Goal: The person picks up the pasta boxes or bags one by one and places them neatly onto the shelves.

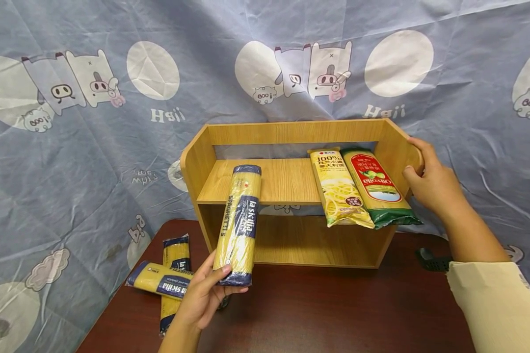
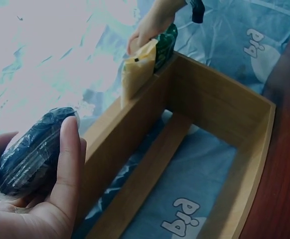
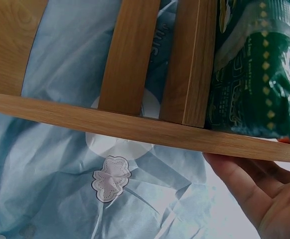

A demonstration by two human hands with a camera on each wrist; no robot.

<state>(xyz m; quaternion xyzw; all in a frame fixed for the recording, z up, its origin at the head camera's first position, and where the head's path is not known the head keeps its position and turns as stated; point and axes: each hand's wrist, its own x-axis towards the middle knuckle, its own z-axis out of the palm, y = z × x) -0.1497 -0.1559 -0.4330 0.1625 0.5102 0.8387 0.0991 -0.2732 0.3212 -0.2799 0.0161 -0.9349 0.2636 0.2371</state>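
Blue-grey cloth (image 1: 207, 63) printed with cartoon pigs and pale discs, hung behind the wooden shelf (image 1: 291, 132); dark red-brown table (image 1: 318, 309) beneath the shelf and out in front of it. Before the shelf's left half, grips with the left hand (image 1: 205, 296) a La Sicilia spaghetti packet (image 1: 238, 225) by its lower end, thumb across the printed face and fingers curled underneath. Tilts the packet's upper end up and away toward the shelf's upper board; cannot tell whether touching it. At the shelf's right end, grips with the right hand (image 1: 435, 179) the front part of the side panel (image 1: 395, 147), cream sleeve (image 1: 496, 299) farther out to the right of the shelf. On the shelf's upper board, toward the right, yellow noodle packet (image 1: 337, 189) and green-ended Olivoilà packet (image 1: 377, 186), side by side, near ends jutting past the shelf's front edge. On the table left of the shelf, upper crossed packet (image 1: 152, 279) laid over lower crossed packet (image 1: 176, 251), both with blue ends.
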